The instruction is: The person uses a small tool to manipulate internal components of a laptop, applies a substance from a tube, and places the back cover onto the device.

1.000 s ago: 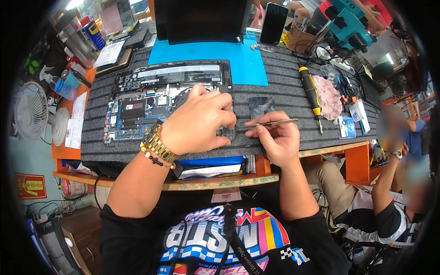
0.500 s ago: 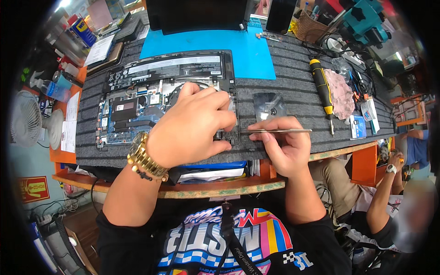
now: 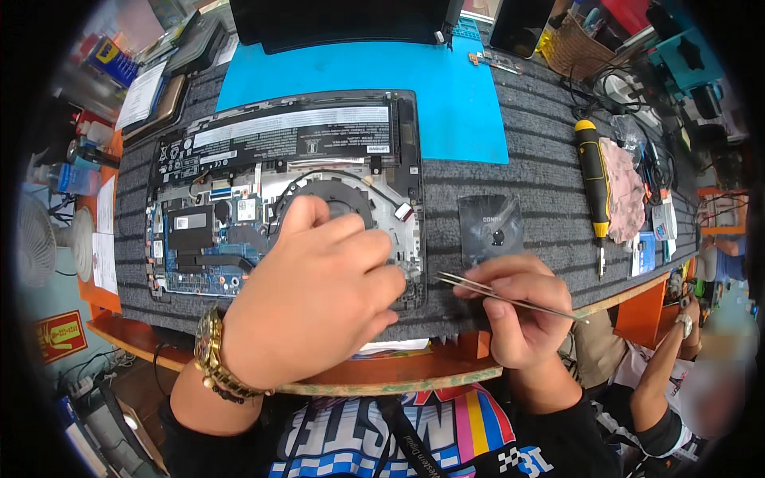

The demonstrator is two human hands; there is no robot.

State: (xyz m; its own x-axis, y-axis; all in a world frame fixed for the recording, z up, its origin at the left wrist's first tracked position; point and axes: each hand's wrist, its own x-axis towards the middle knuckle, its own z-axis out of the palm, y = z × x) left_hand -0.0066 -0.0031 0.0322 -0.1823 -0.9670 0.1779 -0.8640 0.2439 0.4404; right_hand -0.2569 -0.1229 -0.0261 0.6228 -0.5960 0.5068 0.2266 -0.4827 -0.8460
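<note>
An opened laptop base (image 3: 410,159) lies on the ribbed grey mat, with its long black battery (image 3: 295,135), blue circuit board (image 3: 179,279) and round black fan (image 3: 335,195) exposed. My left hand (image 3: 311,279), a gold watch on its wrist, is over the lower edge of the fan. Its fingers curl downward, and their tips are hidden. Beside the fan runs a black cable ending in a small white connector (image 3: 404,212). Just right of the laptop, my right hand (image 3: 530,307) holds slim metal tweezers (image 3: 470,284), tips toward the laptop and slightly apart.
A small dark packet (image 3: 490,227) lies beyond my right hand. Farther right are a yellow-and-black screwdriver (image 3: 592,179) and a pink cloth (image 3: 625,191). A blue mat (image 3: 358,72) lies behind the laptop, under a black screen (image 3: 343,24). Another person sits at the lower right.
The view has shifted closer to the bench. My left hand has drawn back toward me, uncovering the fan and the cable connector. The tweezers in my right hand have turned from level to slanting.
</note>
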